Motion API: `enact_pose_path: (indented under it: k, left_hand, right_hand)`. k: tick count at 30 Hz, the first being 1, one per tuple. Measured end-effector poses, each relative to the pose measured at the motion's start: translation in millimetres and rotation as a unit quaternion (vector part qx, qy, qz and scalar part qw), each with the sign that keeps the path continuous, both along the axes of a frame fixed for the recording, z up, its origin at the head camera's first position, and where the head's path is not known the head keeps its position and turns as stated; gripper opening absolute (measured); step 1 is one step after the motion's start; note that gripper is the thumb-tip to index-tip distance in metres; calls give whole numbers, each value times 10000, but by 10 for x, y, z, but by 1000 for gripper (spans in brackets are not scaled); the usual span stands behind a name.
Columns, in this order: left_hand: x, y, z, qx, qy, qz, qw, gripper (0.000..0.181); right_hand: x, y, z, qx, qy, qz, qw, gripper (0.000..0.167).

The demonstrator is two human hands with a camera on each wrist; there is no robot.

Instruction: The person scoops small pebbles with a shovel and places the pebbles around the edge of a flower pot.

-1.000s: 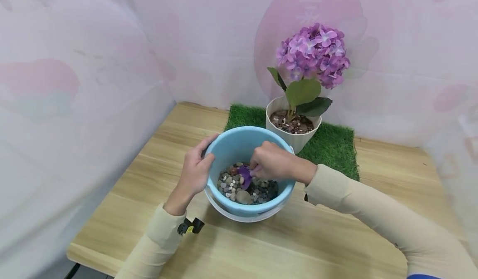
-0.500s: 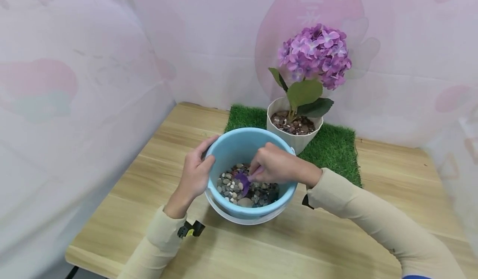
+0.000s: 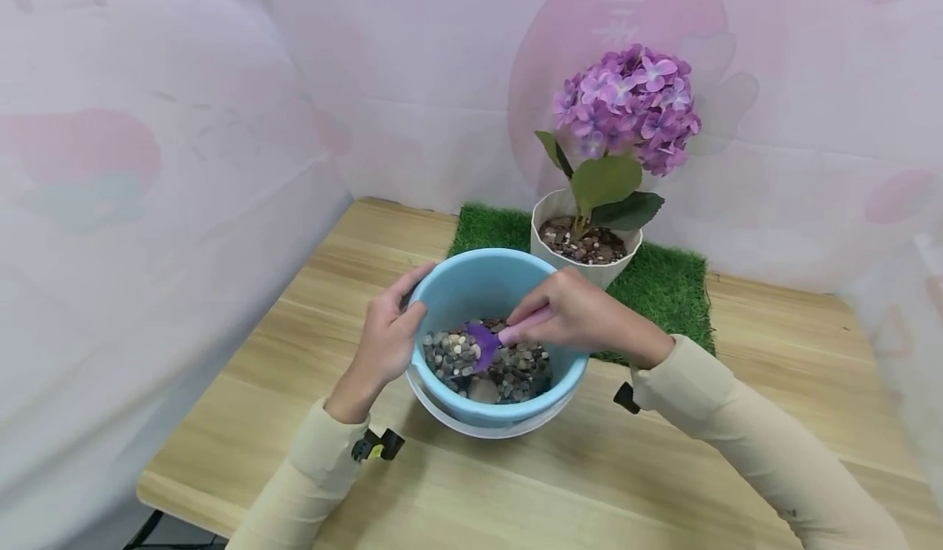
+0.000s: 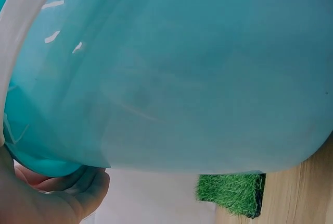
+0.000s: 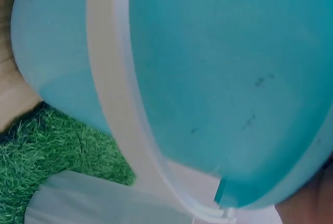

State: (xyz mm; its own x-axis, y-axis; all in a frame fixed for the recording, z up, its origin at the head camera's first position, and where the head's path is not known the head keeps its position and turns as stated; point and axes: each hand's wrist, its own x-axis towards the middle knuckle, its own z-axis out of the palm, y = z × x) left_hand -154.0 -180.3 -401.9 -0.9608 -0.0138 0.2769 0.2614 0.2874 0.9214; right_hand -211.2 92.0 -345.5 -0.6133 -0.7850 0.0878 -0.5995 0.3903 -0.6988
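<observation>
Your right hand [image 3: 570, 308] shifted right, gripping scoop [image 3: 485, 347]; left hand [image 3: 388, 329] grips bucket [image 3: 471, 292]; jerking could fling pebbles [image 3: 526, 370] out.

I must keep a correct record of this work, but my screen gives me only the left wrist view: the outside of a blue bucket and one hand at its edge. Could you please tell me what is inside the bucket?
Observer: The head view shows many small stones in the bucket.
Operator: Thank you. My view does not show the right hand. Is it holding something?
Observer: Yes, it grips a purple scoop by its pink handle.
Operator: I can see part of a green mat. Does something stand on it?
Observer: Yes, a white pot with purple flowers, behind the bucket in the head view.
</observation>
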Motion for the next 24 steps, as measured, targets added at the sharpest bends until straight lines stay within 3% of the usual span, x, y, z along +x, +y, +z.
enact_pose_path:
  k: [11, 24]
  left_hand:
    - [-12, 12, -6, -156, 79, -18, 9998, 53]
    - [8, 6, -20, -200, 110, -48, 9997, 51]
  right_hand:
    - [58, 211, -50, -746, -38, -489, 9960, 12]
    - [130, 377, -37, -1325, -163, -684, 9887, 13]
